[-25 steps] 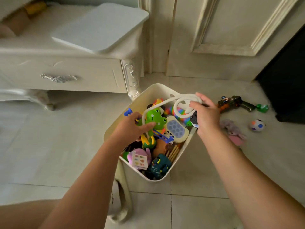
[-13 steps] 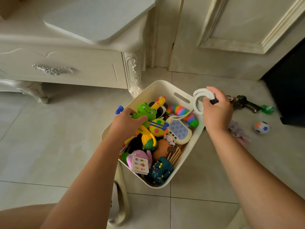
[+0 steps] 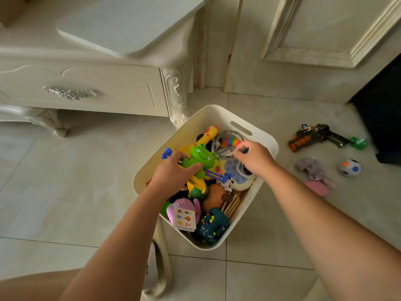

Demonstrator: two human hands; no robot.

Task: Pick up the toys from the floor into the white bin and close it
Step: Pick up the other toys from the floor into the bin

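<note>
Frog toy (image 3: 201, 159) is gripped by left hand (image 3: 173, 173), small dark piece (image 3: 245, 150) pinched by right hand (image 3: 255, 159) in white bin (image 3: 202, 121); toy gun (image 3: 314, 135) at right probably to be fetched next.

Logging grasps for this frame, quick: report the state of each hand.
Left hand: grips the green plastic frog toy.
Right hand: fingers curled, pinching the white looped cord over the white plastic bin.

Over the white plastic bin (image 3: 263, 135), the left hand (image 3: 173, 172) grips a green plastic frog (image 3: 201, 158); the right hand (image 3: 255, 158) pinches a small dark piece (image 3: 245, 150).
</note>
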